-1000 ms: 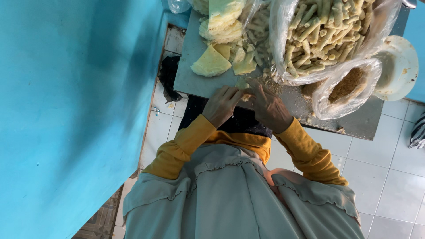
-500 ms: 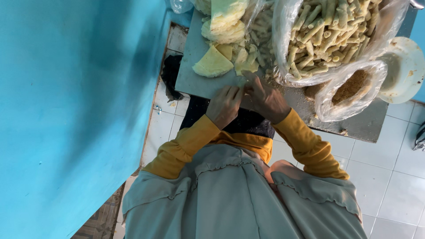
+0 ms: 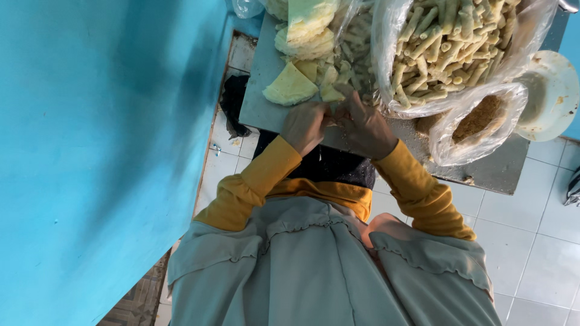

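since our left hand (image 3: 305, 125) and right hand (image 3: 365, 125) pinch one thin pale wrapper (image 3: 331, 93) together, we judge it soft and tearable, best held by its edges.

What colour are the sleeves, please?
Mustard yellow sleeves, clearest in the head view.

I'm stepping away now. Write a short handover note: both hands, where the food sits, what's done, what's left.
Left hand and right hand meet at the grey table edge, fingers pinched on a small pale piece; grip detail hidden.
Pale wedge sheets lie beside the left hand.
Done: big clear bag full of rolled sticks.
Small bag of crumbs and white plate lie to the right.
Left: stacked sheets.
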Motion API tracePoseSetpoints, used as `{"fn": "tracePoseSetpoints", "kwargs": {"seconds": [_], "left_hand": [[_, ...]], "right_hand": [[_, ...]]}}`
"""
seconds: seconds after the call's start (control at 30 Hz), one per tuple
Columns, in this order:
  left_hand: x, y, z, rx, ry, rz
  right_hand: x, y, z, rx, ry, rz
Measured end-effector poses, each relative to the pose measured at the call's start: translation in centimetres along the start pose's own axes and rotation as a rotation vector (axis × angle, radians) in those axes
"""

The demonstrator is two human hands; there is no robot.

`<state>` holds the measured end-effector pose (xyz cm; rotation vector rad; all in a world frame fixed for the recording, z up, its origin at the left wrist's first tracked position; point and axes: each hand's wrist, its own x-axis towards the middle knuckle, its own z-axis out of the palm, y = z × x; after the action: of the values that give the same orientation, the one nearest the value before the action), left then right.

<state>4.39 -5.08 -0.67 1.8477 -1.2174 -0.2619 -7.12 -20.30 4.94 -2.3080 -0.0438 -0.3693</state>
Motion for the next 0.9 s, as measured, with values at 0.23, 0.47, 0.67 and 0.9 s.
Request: {"fn": "tracePoseSetpoints", "kwargs": {"seconds": [0.23, 0.47, 0.67, 0.9], "left_hand": [[-2.5, 1.2, 0.3, 0.374, 0.121, 0.289], [0.2, -0.1, 0.1, 0.113, -0.020, 0.001], [-1.1, 0.2, 0.7, 0.318, -0.017, 0.127], [-1.6, 0.5, 0.4, 0.600, 0.128, 0.352]], "right_hand": [[-2.7, -2.2, 1.4, -0.434, 0.110, -0.102], [-0.5, 0.0, 0.4, -0.021, 0.027, 0.177], [-0.9, -1.6, 0.8, -0.201, 0.074, 0.093], [-2.1, -1.2, 1.3, -0.404, 0.098, -0.050]]}}
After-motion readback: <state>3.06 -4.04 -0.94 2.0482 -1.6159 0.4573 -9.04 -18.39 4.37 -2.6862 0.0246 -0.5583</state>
